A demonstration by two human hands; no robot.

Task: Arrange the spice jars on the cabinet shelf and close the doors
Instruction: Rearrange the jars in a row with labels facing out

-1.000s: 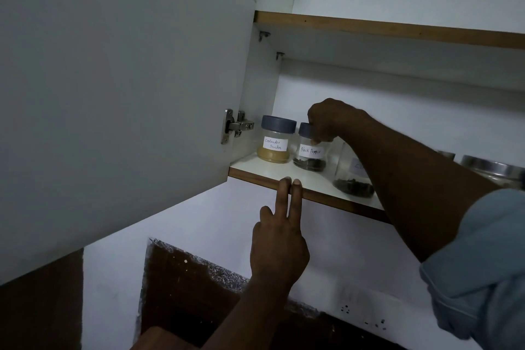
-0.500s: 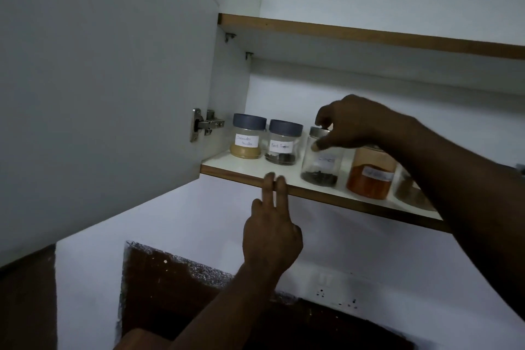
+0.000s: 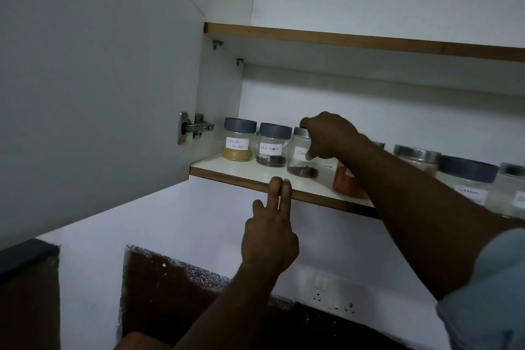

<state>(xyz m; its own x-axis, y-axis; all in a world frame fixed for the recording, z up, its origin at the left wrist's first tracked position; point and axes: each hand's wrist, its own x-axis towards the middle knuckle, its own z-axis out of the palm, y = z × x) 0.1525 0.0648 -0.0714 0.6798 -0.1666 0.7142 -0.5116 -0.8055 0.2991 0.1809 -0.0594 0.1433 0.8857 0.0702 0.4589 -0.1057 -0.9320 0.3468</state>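
Note:
On the lower cabinet shelf stand a coriander powder jar and a black pepper jar, both with grey lids, side by side at the left. My right hand grips the cloves jar by its metal lid, right beside the black pepper jar. My left hand rests two straight fingers on the shelf's front edge, the other fingers curled. An orange spice jar shows behind my right forearm, partly hidden. The left cabinet door hangs open.
More jars stand at the right: a metal-lidded one, a grey-lidded garam jar and another at the frame edge. An upper shelf runs above. A hinge sits on the door. Wall sockets lie below.
My right hand went from the black pepper jar to the cloves jar and brought it left, next to the black pepper jar. My left hand stayed on the shelf edge.

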